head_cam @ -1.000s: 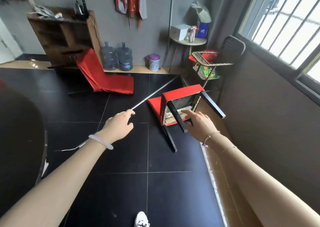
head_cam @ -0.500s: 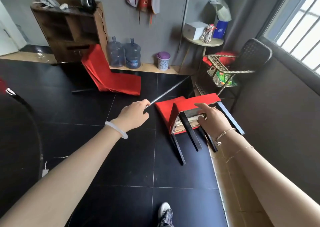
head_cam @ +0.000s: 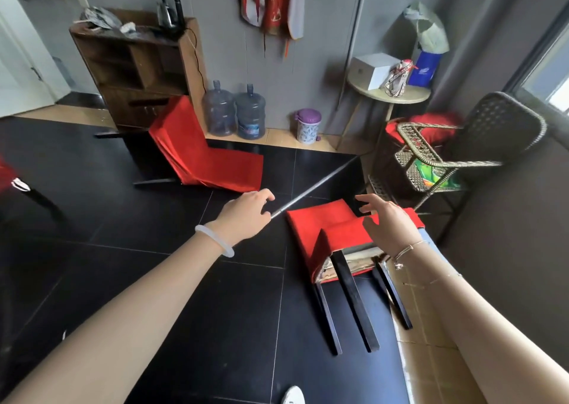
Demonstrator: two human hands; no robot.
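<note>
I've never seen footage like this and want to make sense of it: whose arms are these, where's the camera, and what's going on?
There is no machine: these are a person's two bare arms, filmed by one wide-angle camera on their head, looking forward and down. The left hand grips the end of a thin metal rod. The right hand, fingers spread, hovers over a red chair lying tipped on the black floor, holding nothing. Behind are another toppled red chair and two water bottles.

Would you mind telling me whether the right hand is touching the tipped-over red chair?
Cannot tell. In the head view the right hand, spread open, overlaps the red chair, but neither contact nor a gap shows plainly.
</note>
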